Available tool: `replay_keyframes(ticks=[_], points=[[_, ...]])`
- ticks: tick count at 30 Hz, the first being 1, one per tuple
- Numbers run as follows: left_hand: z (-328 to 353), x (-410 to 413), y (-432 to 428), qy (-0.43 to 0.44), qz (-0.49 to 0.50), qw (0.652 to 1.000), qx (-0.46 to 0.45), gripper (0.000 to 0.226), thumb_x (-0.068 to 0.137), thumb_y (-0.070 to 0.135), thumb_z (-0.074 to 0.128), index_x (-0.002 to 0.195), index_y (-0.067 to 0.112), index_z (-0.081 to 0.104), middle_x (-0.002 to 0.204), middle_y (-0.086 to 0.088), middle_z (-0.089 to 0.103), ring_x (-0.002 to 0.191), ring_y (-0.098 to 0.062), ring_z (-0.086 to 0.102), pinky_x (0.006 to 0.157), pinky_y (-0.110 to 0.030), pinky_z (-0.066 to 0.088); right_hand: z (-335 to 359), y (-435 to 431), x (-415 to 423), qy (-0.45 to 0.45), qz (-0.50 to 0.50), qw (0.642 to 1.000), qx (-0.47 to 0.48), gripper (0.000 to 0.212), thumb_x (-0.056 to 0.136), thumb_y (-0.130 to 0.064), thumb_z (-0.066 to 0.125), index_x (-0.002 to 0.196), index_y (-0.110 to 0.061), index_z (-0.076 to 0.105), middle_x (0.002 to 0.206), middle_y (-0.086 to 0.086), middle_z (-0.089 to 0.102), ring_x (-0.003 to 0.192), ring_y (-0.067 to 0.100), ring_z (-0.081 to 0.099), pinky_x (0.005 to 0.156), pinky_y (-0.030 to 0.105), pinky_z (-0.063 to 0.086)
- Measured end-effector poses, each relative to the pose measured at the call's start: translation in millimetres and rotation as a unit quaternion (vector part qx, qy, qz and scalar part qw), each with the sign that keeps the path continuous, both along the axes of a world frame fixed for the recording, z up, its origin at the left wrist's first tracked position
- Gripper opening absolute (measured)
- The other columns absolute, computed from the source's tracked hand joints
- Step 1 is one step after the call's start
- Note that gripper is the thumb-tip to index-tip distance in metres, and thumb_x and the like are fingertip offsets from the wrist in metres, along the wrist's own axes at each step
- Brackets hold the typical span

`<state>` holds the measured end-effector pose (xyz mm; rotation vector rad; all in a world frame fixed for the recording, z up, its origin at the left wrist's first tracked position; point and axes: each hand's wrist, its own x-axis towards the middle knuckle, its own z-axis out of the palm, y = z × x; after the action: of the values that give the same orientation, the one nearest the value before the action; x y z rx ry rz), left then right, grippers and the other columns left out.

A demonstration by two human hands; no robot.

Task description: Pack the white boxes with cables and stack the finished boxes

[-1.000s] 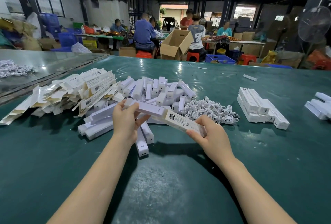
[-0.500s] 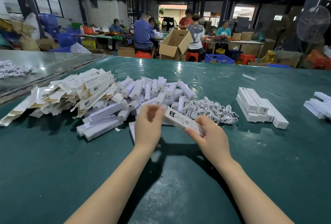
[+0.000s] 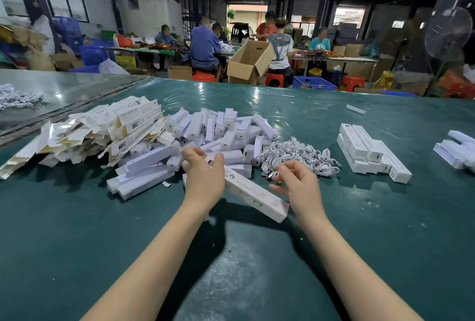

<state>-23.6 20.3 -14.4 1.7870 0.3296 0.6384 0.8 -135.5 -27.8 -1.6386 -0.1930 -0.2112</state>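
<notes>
At desk [image 3: 102, 243] centre, head view: left hand [image 3: 203, 179] grips the far end of a long white printed cardboard box [image 3: 252, 193], lifted. Right hand [image 3: 300, 187] is loosely curled by the white cable heap [image 3: 295, 153] at 1 o'clock; pinch unclear. Best: take one coil, hold the box level, feed straight.

Green table [image 3: 102, 230] w/ box heap [image 3: 218, 130], cables [image 3: 295, 152], stacked boxes [image 3: 370, 151].
</notes>
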Motion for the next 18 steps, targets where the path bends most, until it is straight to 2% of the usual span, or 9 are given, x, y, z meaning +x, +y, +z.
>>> replay_keyframes(ticks=[2, 4, 6, 7, 9, 12, 13, 16, 18], points=[[3.8, -2.0, 2.9, -0.03, 0.013, 0.999, -0.019, 0.024, 0.094, 0.025, 0.049, 0.098, 0.02, 0.026, 0.111, -0.008, 0.036, 0.095, -0.028, 0.049, 0.083, -0.038, 0.042, -8.9, -19.2, 14.7, -0.041, -0.085, 0.971, -0.22, 0.01, 0.088, -0.005, 0.052, 0.094, -0.009, 0.059, 0.1, 0.007, 0.056, 0.098, 0.025, 0.054, 0.087, 0.034, 0.042], [6.7, -3.4, 5.0, -0.056, 0.009, 0.997, -0.048, 0.023, 0.09, 0.024, 0.056, 0.094, 0.024, 0.034, 0.113, -0.014, 0.041, 0.1, -0.032, 0.05, 0.087, -0.045, 0.045, -18.5, -31.1, 25.9, -0.016, -0.103, 0.906, -0.411, 0.035, 0.088, -0.015, 0.053, 0.121, -0.007, 0.047, 0.128, 0.011, 0.045, 0.121, 0.026, 0.04, 0.098, 0.036, 0.032], [9.8, -5.6, 5.2, -0.066, -0.012, 0.993, -0.099, 0.026, 0.086, 0.024, 0.062, 0.086, 0.03, 0.036, 0.116, -0.022, 0.048, 0.099, -0.035, 0.056, 0.087, -0.052, 0.048, -24.7, -32.0, 31.6, 0.036, -0.071, 0.863, -0.499, 0.055, 0.091, -0.034, 0.049, 0.138, -0.012, 0.031, 0.151, 0.01, 0.021, 0.136, 0.022, 0.026, 0.109, 0.043, 0.019], [11.1, -6.8, 5.2, -0.072, -0.019, 0.989, -0.124, 0.028, 0.085, 0.022, 0.064, 0.083, 0.029, 0.036, 0.111, -0.022, 0.052, 0.09, -0.032, 0.06, 0.083, -0.05, 0.052, -25.9, -30.0, 31.6, 0.046, -0.062, 0.848, -0.524, 0.06, 0.091, -0.041, 0.046, 0.142, -0.016, 0.026, 0.155, 0.008, 0.011, 0.139, 0.022, 0.022, 0.112, 0.046, 0.013], [11.8, -6.9, 5.6, -0.092, -0.022, 0.982, -0.163, 0.031, 0.082, 0.02, 0.068, 0.082, 0.026, 0.037, 0.1, -0.018, 0.055, 0.068, -0.021, 0.06, 0.066, -0.038, 0.053, -27.8, -28.3, 32.8, 0.042, -0.065, 0.842, -0.534, 0.058, 0.092, -0.045, 0.043, 0.141, -0.017, 0.029, 0.153, 0.009, 0.017, 0.137, 0.023, 0.026, 0.112, 0.047, 0.012], [10.0, -6.1, 5.4, -0.107, -0.013, 0.979, -0.173, 0.035, 0.076, 0.018, 0.074, 0.082, 0.024, 0.04, 0.094, -0.012, 0.053, 0.061, -0.015, 0.057, 0.049, -0.023, 0.05, -27.4, -31.8, 33.2, 0.008, -0.096, 0.838, -0.537, 0.045, 0.092, -0.039, 0.046, 0.13, -0.016, 0.045, 0.133, 0.006, 0.045, 0.126, 0.024, 0.039, 0.107, 0.041, 0.025], [8.8, -5.8, 4.7, -0.105, -0.011, 0.979, -0.172, 0.035, 0.075, 0.018, 0.074, 0.082, 0.024, 0.041, 0.093, -0.01, 0.052, 0.061, -0.014, 0.057, 0.046, -0.019, 0.047, -25.8, -33.4, 32.8, -0.006, -0.104, 0.848, -0.519, 0.037, 0.091, -0.033, 0.049, 0.123, -0.015, 0.052, 0.126, 0.005, 0.052, 0.12, 0.024, 0.044, 0.101, 0.038, 0.032], [5.8, -4.8, 1.5, -0.096, -0.028, 0.977, -0.191, 0.031, 0.076, 0.016, 0.074, 0.083, 0.024, 0.044, 0.087, -0.003, 0.054, 0.053, -0.004, 0.059, 0.042, -0.014, 0.044, -20.0, -32.9, 26.5, -0.025, -0.127, 0.896, -0.426, 0.01, 0.084, -0.021, 0.057, 0.083, -0.017, 0.065, 0.094, 0.004, 0.065, 0.096, 0.025, 0.057, 0.075, 0.031, 0.039], [2.9, -4.0, -1.2, -0.085, -0.06, 0.971, -0.214, 0.026, 0.079, 0.014, 0.071, 0.085, 0.02, 0.046, 0.071, 0.001, 0.06, 0.05, -0.001, 0.06, 0.045, -0.016, 0.047, -17.8, -31.6, 23.2, -0.018, -0.135, 0.908, -0.396, 0.025, 0.082, -0.026, 0.059, 0.058, -0.022, 0.054, 0.073, 0.002, 0.062, 0.083, 0.027, 0.058, 0.064, 0.028, 0.035]])
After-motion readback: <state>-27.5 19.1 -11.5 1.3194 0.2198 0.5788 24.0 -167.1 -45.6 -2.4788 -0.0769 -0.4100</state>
